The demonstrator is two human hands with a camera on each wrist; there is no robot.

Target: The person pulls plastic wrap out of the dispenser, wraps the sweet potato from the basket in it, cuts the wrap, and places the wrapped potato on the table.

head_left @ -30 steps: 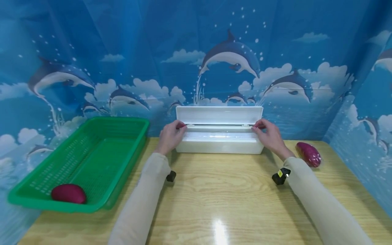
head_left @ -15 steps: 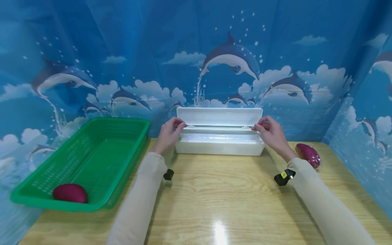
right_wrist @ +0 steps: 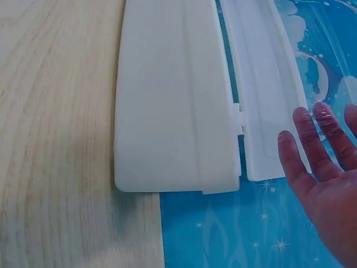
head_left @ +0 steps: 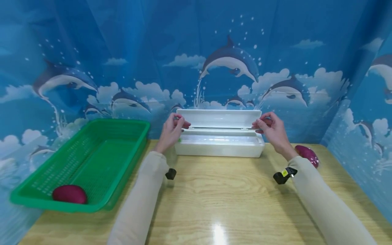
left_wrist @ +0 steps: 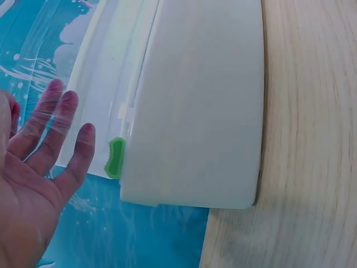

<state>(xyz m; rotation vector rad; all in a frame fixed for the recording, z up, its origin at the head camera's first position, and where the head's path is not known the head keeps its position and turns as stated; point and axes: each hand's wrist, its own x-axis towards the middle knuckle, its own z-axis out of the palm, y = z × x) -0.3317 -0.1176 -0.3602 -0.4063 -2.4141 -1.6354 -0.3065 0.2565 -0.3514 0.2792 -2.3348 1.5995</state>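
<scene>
**White box (head_left: 218, 150) stands open as the left hand (head_left: 172, 133) and right hand (head_left: 273, 131) lift clear film (left_wrist: 42, 75)**

The table (head_left: 214, 194) gives the widest open room in front of the box, between the forearms. Behind, a dolphin backdrop (head_left: 147, 37) limits backward travel. The green basket (head_left: 105, 149) sits at the left, its raised rim near the left forearm.

The box lies along the table's back edge, its lid (head_left: 218, 118) tipped up towards the backdrop. Over the last second the box stays put while both hands rise slightly from its opening to about lid height, one at each end; this suggests that film is being drawn out. Each thumb and forefinger looks closed on the film, the other fingers spread; whether skin touches the lid cannot be told.

A wrapped purple thing (head_left: 310, 156), partly behind the right wrist, narrows the room there; a plain purple thing (head_left: 69, 194) lies in the basket's near end. Smallest, a green tab (left_wrist: 115, 159) shows at the box's left end.
</scene>
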